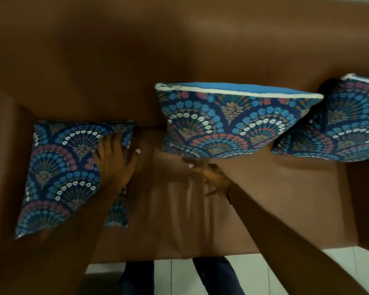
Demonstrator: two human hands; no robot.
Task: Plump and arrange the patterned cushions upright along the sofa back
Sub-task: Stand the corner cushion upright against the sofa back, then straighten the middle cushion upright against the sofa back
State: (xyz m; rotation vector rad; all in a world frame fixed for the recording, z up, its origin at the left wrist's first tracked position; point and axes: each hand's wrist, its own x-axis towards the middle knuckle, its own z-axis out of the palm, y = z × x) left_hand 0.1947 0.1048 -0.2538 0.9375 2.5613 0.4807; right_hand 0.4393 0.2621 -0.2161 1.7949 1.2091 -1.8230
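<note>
Three blue patterned cushions sit on a brown sofa [179,220]. The left cushion [62,173] leans back near the sofa's left arm, and my left hand [113,160] lies flat on its right side with fingers spread. The middle cushion [232,122] stands upright against the sofa back [136,60], zip edge up. My right hand [211,177] is blurred just below its lower edge, fingers apart, holding nothing that I can see. The right cushion [339,124] stands upright at the frame's right edge, partly cut off.
The sofa's left arm [2,167] and right arm [366,199] bound the seat. White floor tiles [285,271] and my legs in dark trousers [217,277] show below the seat's front edge.
</note>
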